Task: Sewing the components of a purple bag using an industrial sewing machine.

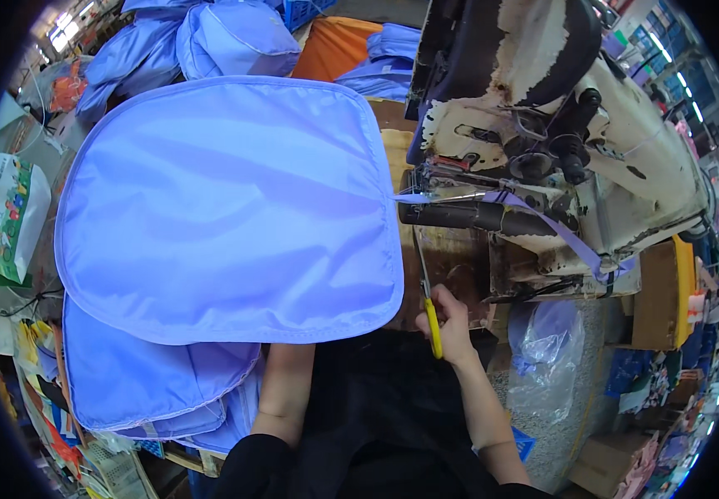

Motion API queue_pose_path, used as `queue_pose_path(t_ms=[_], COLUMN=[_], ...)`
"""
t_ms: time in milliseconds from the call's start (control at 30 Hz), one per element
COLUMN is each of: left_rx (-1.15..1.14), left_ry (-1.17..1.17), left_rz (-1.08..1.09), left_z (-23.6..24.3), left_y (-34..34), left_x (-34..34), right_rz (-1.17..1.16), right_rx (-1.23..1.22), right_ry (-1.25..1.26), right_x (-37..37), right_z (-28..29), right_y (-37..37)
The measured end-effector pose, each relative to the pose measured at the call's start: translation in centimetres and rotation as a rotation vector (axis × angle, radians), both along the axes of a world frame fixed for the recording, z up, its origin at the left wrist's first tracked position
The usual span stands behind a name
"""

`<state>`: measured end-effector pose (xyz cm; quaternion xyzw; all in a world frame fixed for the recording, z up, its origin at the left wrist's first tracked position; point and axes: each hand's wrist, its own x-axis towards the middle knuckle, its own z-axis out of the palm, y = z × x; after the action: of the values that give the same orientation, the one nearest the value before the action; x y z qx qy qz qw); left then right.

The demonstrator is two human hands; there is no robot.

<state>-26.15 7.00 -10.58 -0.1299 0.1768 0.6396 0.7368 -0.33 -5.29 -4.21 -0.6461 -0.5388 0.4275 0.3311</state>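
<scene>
A large rounded panel of periwinkle-blue fabric [226, 208], bound along its edge, spreads across the left and middle. Its right edge lies by the working end of the sewing machine [534, 166], where a narrow lilac binding tape [571, 239] runs to it. My left forearm [286, 387] reaches under the panel, which hides that hand and its fingers. In my right hand [451, 326] are yellow-handled scissors [433, 326], fingers closed round the handles. Their blades point away from me, just right of the panel and below the machine's end.
More blue fabric pieces [147, 374] are stacked under the panel at lower left. Sewn blue pieces [239, 41] pile up at the back beside an orange cloth [334, 50]. A clear plastic bag [546, 358] lies on the floor at right, near a cardboard box [659, 291].
</scene>
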Motion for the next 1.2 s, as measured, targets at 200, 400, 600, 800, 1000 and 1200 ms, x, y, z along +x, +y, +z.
queue_pose_path(t_ms=[200,400,600,800,1000,1200], left_rx=[-0.013,0.015,0.033,0.044,0.058,0.126], left_ry=[-0.023,-0.272,-0.269,-0.244,-0.291,-0.464], left_rz=[0.029,-0.072,-0.094,-0.115,-0.194,-0.298], left_z=[0.2,0.0,0.0,0.4,1.2,2.7], left_y=[0.4,0.3,-0.1,-2.7,-7.2,-6.9], left_x=[-0.2,0.7,1.2,0.0,-1.0,1.0], right_rz=[-0.033,-0.058,-0.015,-0.037,-0.060,-0.021], right_rx=[0.175,0.291,0.327,-0.010,0.196,0.567], right_ry=[0.143,0.210,0.080,-0.041,-0.424,0.341], right_x=[-2.3,-3.2,-1.8,0.6,0.7,-2.5], right_z=[0.8,1.7,1.6,-1.0,0.9,6.4], right_y=[2.6,3.3,3.7,1.6,2.8,4.7])
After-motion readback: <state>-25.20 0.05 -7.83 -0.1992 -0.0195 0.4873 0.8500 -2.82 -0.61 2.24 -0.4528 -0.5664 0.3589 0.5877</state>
